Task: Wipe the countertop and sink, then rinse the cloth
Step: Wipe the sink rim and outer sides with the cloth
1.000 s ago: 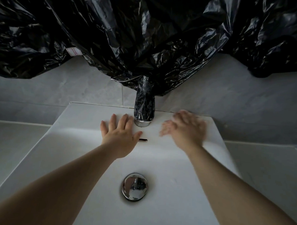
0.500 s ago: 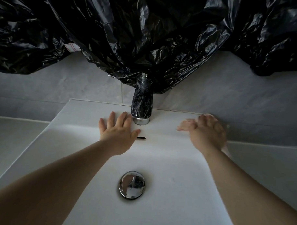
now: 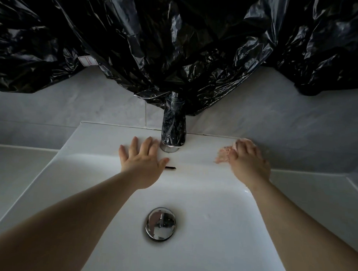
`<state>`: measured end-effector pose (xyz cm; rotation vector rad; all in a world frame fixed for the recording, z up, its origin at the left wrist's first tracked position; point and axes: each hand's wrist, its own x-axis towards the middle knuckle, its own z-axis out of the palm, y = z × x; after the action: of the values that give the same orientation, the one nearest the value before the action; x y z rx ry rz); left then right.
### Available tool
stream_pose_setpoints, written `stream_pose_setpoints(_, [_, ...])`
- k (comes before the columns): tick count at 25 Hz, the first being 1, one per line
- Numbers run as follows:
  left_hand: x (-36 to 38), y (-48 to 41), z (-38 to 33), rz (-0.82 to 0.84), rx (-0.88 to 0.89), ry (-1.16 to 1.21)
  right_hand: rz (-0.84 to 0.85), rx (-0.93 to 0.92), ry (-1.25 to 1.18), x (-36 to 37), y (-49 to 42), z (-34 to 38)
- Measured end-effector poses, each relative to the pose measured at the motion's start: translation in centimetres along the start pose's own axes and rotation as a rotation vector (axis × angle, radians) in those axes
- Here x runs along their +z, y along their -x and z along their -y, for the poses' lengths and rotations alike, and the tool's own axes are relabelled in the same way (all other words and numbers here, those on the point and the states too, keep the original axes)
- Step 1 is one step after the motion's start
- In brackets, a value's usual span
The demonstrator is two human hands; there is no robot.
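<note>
Where the cloth lies: the pale pink cloth [image 3: 223, 156] is bunched at the far right of the back ledge of the sink [image 3: 202, 197], close to the wall. The right grip [image 3: 248, 164] covers most of it, and a crumpled edge shows to the left of the fingers.
Right grip: its fingers bend down over the cloth and hold it pressed to the ledge. It is slightly blurred.
Left grip [image 3: 141, 164]: it lies palm down on the same ledge with fingers straight and spread, holding nothing. Its fingertips are just beside the base of the faucet [image 3: 173, 131], and its thumb points toward the overflow slot [image 3: 170, 168].
Faucet: chrome and upright at the middle of the far ledge, between the two grips and nearer the left one.
Sink: white and rectangular. Both bare forearms reach across the basin from the near side.
Drain stopper [image 3: 160, 224]: round and shiny in the basin floor, between the forearms.
Counter [image 3: 16, 170]: pale, running along either side of the sink.
Black plastic sheeting [image 3: 177, 44]: crinkled, hanging over the grey wall tiles [image 3: 73, 107]. Its lowest fold reaches the top of the faucet.
</note>
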<state>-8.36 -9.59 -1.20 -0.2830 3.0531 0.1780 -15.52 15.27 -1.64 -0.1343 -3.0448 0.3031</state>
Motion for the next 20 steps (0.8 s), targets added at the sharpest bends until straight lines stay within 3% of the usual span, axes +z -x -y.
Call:
stream_pose_setpoints(4, [0.1,0.2,0.1,-0.019,0.025,0.022,-0.065,-0.304,0.045,1.5,1.8,6.6])
stream_pose_setpoints(7, [0.3,0.2,0.3,-0.045,0.042,0.026,-0.041,-0.395,0.037,1.8,1.4,9.1])
stream_pose_setpoints(10, [0.3,0.1,0.6,-0.057,0.057,0.058,-0.049,-0.290,0.095,1.6,0.6,4.8])
stream_pose_setpoints(14, [0.5,0.1,0.6,-0.064,0.078,0.063,-0.016,0.129,-0.003,-0.2,1.6,-0.8])
stream_pose_setpoints(17, [0.5,0.0,0.6,-0.088,0.073,0.076,-0.025,0.044,0.080,0.7,2.8,1.5])
stream_pose_setpoints(20, [1.7,1.4,0.4,-0.281,0.066,0.127,0.006,-0.054,0.090,0.1,1.7,1.3])
